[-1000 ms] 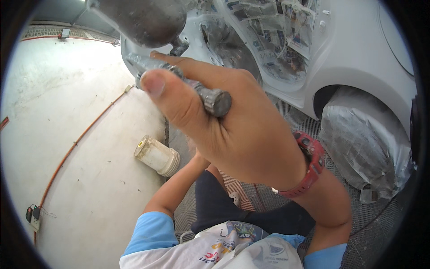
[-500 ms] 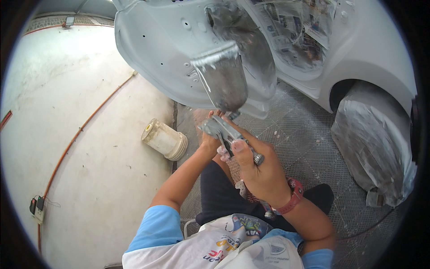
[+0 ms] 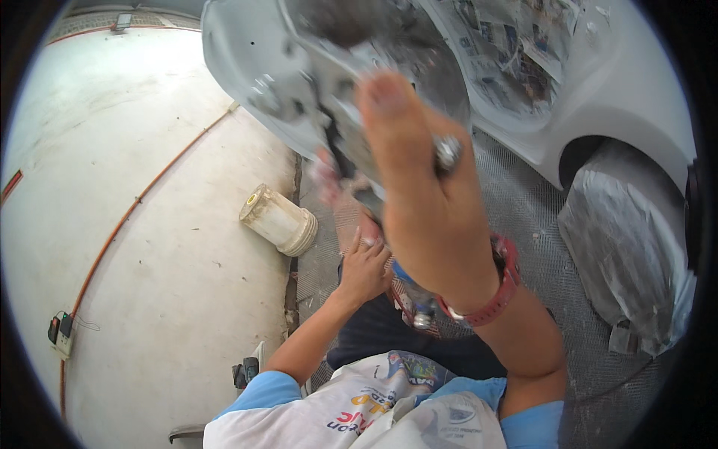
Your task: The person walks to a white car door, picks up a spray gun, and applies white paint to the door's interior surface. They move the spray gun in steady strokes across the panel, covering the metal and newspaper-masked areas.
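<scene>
My right hand (image 3: 434, 202) is raised close to the view, thumb up, wrapped around the handle of a metal spray gun (image 3: 344, 135). The gun is smeared by motion, and its dark cup (image 3: 340, 22) reaches the top edge of the picture. A red watch band (image 3: 497, 299) circles my right wrist. Lower down, my left hand (image 3: 364, 268) holds nothing that I can make out; its fingers are loosely apart near my leg and foot. Beyond the gun stands a pale grey car door (image 3: 239, 52), partly hidden by gun and hand.
A whitish bucket (image 3: 277, 221) sits beside the white wall (image 3: 149, 224), which carries an orange pipe (image 3: 138, 198) and a power outlet (image 3: 64, 344). At right are the car body (image 3: 628, 82), newspaper masking (image 3: 516, 52) and a plastic-wrapped wheel (image 3: 621, 247). Patterned mesh-like flooring (image 3: 523, 224) lies below.
My right hand has lifted the spray gun up toward the view. My left hand has come away from the gun and moved down toward my leg.
</scene>
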Available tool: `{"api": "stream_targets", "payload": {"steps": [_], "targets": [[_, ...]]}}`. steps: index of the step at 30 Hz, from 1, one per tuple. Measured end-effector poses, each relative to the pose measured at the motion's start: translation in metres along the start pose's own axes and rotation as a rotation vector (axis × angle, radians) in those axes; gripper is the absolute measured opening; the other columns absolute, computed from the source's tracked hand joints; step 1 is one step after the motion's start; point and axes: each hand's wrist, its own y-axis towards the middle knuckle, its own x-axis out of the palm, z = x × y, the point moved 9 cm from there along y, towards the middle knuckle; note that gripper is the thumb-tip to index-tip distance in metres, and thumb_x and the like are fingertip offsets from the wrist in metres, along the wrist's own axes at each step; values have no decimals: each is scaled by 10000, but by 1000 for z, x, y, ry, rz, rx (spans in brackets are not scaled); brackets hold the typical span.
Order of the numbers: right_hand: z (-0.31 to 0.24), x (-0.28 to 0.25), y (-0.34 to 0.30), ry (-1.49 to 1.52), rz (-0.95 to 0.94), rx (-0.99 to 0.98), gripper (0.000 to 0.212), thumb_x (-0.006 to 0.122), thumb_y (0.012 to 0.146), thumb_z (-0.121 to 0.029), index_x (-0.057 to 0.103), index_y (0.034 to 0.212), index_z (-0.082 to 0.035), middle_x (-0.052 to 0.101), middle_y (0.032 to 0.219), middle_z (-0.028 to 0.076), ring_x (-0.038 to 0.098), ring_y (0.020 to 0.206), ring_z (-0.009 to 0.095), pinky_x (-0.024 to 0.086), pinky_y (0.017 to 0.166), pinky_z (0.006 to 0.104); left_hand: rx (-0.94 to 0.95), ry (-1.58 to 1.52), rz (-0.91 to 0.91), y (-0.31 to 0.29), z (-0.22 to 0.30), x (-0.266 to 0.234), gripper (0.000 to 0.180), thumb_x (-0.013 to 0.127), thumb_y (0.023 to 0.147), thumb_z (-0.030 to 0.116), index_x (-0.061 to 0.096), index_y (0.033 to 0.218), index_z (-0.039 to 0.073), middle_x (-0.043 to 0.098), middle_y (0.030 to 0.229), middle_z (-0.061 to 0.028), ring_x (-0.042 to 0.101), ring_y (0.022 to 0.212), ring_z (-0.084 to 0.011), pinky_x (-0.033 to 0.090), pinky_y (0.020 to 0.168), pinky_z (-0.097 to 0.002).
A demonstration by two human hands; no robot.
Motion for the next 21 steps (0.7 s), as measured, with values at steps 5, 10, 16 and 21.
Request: {"api": "stream_targets", "payload": {"steps": [5,10,16,21], "targets": [[49,-65,-87,-90,81,231,503,524,1189,-409,701,1384,20,655,824,-17,550,650,44,458,584,241,-107,184,4,-29,-31,-15,352,794,948,275,779,1242,82,759,1355,-103,616,1402,-358,371,1254,-537],[120,-128,-154,-146,154,507,521,480,1197,-419,711,1385,8,689,827,-10,562,616,21,443,511,227,-184,227,-6,-47,-75,-5,357,784,969,289,770,1277,109,743,1398,-96,606,1405,-354,371,1243,-538],[191,-203,-191,-313,221,588,593,380,1212,-468,725,1091,-1,744,851,64,684,693,106,496,503,264,-227,193,-106,-75,-101,31,384,764,998,304,740,1322,99,696,1469,-130,562,1448,-375,357,1244,-530],[257,-273,-222,-290,476,669,572,488,1173,-523,729,1072,-14,686,780,7,584,570,77,462,472,263,-357,52,-105,-106,-115,46,449,715,1036,299,668,1432,92,601,1574,-178,481,1516,-407,302,1280,-550]]}}
